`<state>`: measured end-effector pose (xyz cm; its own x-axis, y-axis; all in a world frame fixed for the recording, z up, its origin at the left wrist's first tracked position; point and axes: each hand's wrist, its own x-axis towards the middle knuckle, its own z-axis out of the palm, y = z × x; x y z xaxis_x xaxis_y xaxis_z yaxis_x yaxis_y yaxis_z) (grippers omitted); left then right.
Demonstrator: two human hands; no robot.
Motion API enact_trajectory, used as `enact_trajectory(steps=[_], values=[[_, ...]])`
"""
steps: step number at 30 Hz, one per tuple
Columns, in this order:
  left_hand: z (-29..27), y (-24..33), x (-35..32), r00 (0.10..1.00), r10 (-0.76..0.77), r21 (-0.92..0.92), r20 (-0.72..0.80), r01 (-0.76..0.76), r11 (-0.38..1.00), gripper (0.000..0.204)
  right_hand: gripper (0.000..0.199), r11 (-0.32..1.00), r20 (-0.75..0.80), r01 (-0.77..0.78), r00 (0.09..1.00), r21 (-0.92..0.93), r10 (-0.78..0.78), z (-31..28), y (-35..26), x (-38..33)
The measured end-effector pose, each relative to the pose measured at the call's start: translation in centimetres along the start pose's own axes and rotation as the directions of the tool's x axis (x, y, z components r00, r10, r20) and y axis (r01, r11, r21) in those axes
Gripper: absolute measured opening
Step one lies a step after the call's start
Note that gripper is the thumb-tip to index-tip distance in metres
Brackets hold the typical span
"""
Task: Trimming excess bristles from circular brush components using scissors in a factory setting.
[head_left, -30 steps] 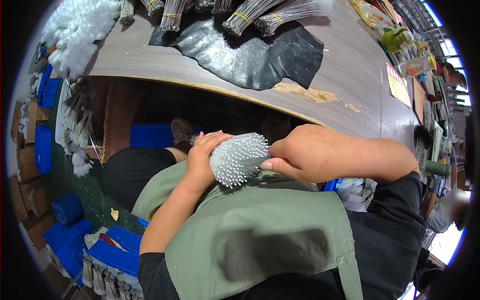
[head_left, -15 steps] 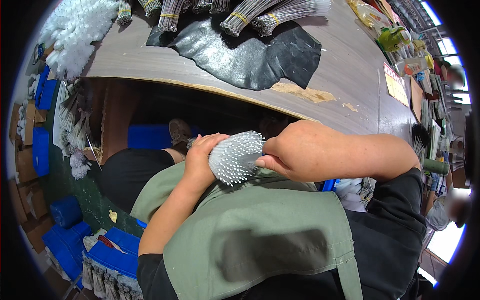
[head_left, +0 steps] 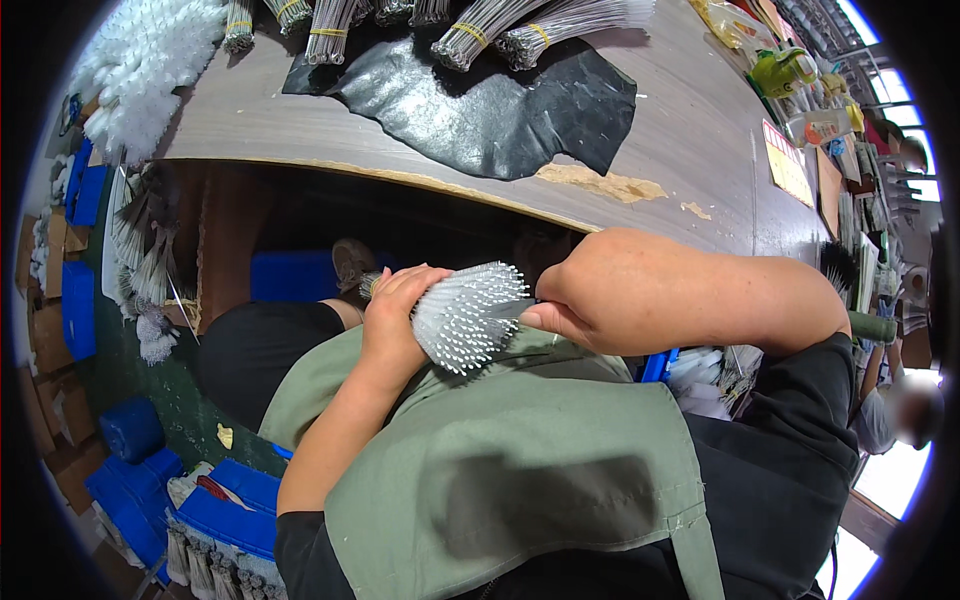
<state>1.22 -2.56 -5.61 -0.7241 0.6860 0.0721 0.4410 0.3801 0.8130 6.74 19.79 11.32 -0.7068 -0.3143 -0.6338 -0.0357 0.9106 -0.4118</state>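
Above my lap, my left hand (head_left: 395, 315) wraps around a bundle of thin white-bristled wire brushes (head_left: 465, 318). Their pale, rounded tips fan out toward the right. A bit of the bundle's far end sticks out beyond my left fingers, by the shoe. My right hand (head_left: 565, 310) is closed at the right side of the bundle, thumb and fingers pinched on a thin, dark grey, flat piece (head_left: 512, 309). That piece reaches in among the brush tips; its kind is not plain, and my fingers cover part of it.
Ahead stands a wooden table (head_left: 700, 160) with a chipped front edge. A black sheet (head_left: 490, 110) and banded wire bundles (head_left: 480, 35) lie on it. White brushes (head_left: 150, 70) are heaped at far left. Blue bins (head_left: 235, 505) sit at lower left. People are at the far right.
My right hand has shifted slightly right, away from the bundle, and more of the dark flat piece shows. My left hand and the bundle have moved a little left.
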Motion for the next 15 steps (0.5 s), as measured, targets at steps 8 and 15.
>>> enact_trajectory(steps=[8, 15], values=[[-0.1, 0.4, 0.0, 1.000, 0.005, 0.066, 0.020, -0.006, 0.998, 0.036, 0.043, 1.000, 0.017, -0.002, 1.000, -0.002, 0.002, 0.7, 0.5, 0.8], [-0.2, 0.7, -0.1, 0.999, -0.004, 0.079, 0.041, 0.000, 0.997, 0.036, 0.042, 0.991, 0.139, -0.066, 0.987, -0.115, 0.082, -0.7, -1.0, 1.1]])
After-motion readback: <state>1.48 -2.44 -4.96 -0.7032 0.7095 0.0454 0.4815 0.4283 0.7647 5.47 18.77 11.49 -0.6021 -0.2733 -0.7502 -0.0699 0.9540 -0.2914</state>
